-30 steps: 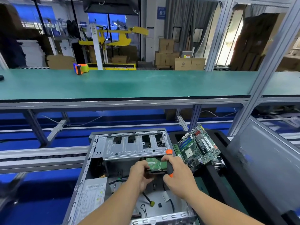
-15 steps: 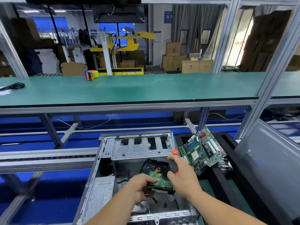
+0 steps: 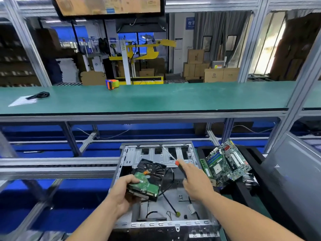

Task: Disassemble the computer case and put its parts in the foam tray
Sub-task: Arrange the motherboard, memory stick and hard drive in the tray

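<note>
The open computer case (image 3: 126, 153) lies flat in front of me, its metal drive cage at the far end. My left hand (image 3: 124, 192) grips a hard drive (image 3: 145, 186) with its green circuit board up, lifted over the case interior. A black fan (image 3: 152, 168) sits just behind the drive. My right hand (image 3: 196, 181) holds a screwdriver (image 3: 169, 154) with an orange collar, its shaft pointing away toward the drive cage. To the right, the black foam tray (image 3: 243, 190) holds a green motherboard (image 3: 225, 162) propped at a tilt.
A grey case side panel (image 3: 291, 173) leans at the far right beside the tray. Loose cables (image 3: 171, 206) lie on the case floor. A green bench (image 3: 156, 98) spans behind, carrying a tape dispenser (image 3: 112, 84) and a black cable (image 3: 40, 95). Aluminium posts frame the station.
My left hand has lifted the hard drive out and toward me. My right hand let go of the drive and swung right, raising the screwdriver. The fan is now exposed. The camera tilted up.
</note>
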